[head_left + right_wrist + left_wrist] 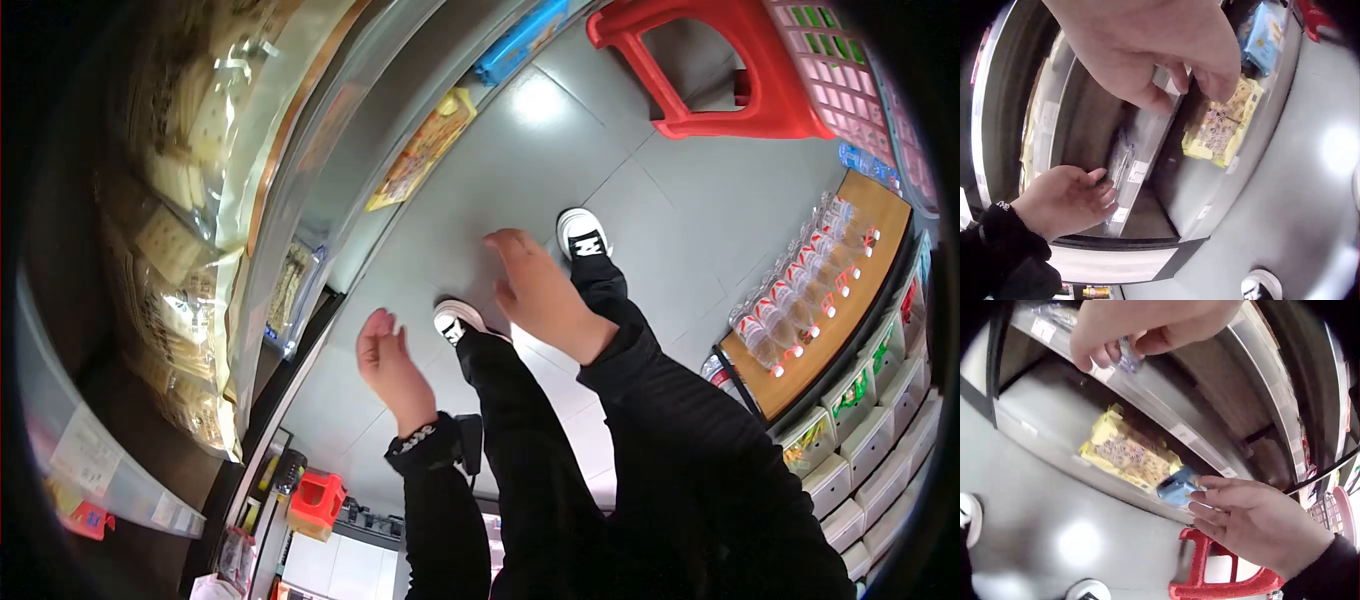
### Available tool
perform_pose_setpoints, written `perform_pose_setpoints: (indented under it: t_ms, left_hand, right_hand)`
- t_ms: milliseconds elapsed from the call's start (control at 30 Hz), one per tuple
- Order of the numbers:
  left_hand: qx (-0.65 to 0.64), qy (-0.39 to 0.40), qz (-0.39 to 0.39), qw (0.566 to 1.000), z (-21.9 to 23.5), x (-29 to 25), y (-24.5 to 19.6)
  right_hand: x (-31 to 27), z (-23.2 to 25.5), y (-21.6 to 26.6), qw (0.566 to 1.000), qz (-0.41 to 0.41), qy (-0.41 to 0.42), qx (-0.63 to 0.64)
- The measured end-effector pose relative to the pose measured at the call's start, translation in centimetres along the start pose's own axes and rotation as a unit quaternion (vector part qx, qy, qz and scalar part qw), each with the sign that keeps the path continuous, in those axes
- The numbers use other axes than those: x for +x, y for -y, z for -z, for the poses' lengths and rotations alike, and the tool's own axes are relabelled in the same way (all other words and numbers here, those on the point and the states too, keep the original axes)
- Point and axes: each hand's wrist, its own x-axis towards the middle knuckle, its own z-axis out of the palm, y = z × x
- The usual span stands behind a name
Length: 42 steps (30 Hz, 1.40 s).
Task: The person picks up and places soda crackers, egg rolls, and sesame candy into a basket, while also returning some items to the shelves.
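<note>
My left hand [393, 375] hangs in front of the lower shelves, fingers loosely bent and holding nothing. In the right wrist view the left hand [1066, 201] is beside a clear and purple packet [1124, 159]; contact cannot be told. To the right in the head view, my right hand [548, 298] is also empty, fingers loosely bent. A yellow snack package [1129, 453] lies on the bottom shelf, with a blue package [1177, 487] next to it. The right hand [1260, 519] overlaps the blue package in the left wrist view, apparently nearer the camera.
Large clear bags of crackers [185, 240] fill the upper shelf at left. A red stool [690, 110] and a pink basket [830, 75] stand at the upper right. Bottles [800, 290] line a wooden surface [870, 215] above white bins [865, 440]. My feet are on the grey floor [450, 210].
</note>
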Motion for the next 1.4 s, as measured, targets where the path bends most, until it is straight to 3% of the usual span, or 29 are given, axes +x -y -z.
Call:
perform_pose_setpoints:
  t_ms: [100, 300, 500, 633, 800, 867, 967, 1100, 1167, 1300, 1333, 1400]
  left_hand:
    - [-0.072, 0.026, 0.055, 0.996, -3.9, -1.3, 0.1]
    - [-0.101, 0.056, 0.101, 0.988, -7.4, 0.7, -0.5]
    - [0.007, 0.089, 0.154, 0.984, -6.7, 5.8, 2.4]
    - [0.087, 0.095, 0.189, 0.974, -6.1, 9.1, 4.0]
    - [-0.011, 0.065, 0.201, 0.977, -6.6, 14.7, 5.2]
    - [-0.049, 0.017, 0.177, 0.983, -7.7, 16.7, 5.2]
    - [-0.075, 0.021, 0.166, 0.983, -8.2, 19.4, 5.7]
    - [-0.148, 0.019, 0.167, 0.975, -7.4, 21.5, 7.0]
    - [-0.14, 0.028, 0.198, 0.97, -7.6, 21.1, 6.8]
    - [-0.131, 0.061, 0.165, 0.976, -7.5, 18.7, 7.4]
    - [-0.134, 0.06, 0.154, 0.977, -7.5, 17.5, 7.5]
    - [-0.15, 0.046, 0.15, 0.976, -7.5, 14.6, 7.0]
  right_hand:
    - [0.2, 4.2, -2.0, 0.997, 0.021, 0.0, -0.079]
    - [2.9, 9.5, -4.4, 0.99, -0.046, 0.039, -0.13]
    - [6.4, 6.6, -9.7, 0.991, -0.066, 0.014, -0.112]
    - [9.4, 3.6, -10.3, 0.993, -0.113, 0.023, 0.008]
    - [15.3, 2.1, -7.8, 0.985, -0.122, 0.123, 0.026]
    - [18.1, 0.6, -7.8, 0.994, -0.097, 0.055, 0.005]
    - [21.9, -2.0, -9.4, 0.997, -0.065, -0.02, 0.039]
    - [22.6, -3.1, -9.7, 0.988, -0.141, 0.021, 0.066]
    - [21.8, -3.9, -10.0, 0.99, -0.112, -0.064, 0.053]
    - [18.9, -3.8, -9.9, 0.989, -0.096, -0.082, 0.072]
    - [17.8, -4.0, -9.9, 0.984, -0.05, -0.144, 0.089]
    - [15.6, -3.6, -9.9, 0.982, -0.052, -0.153, 0.096]
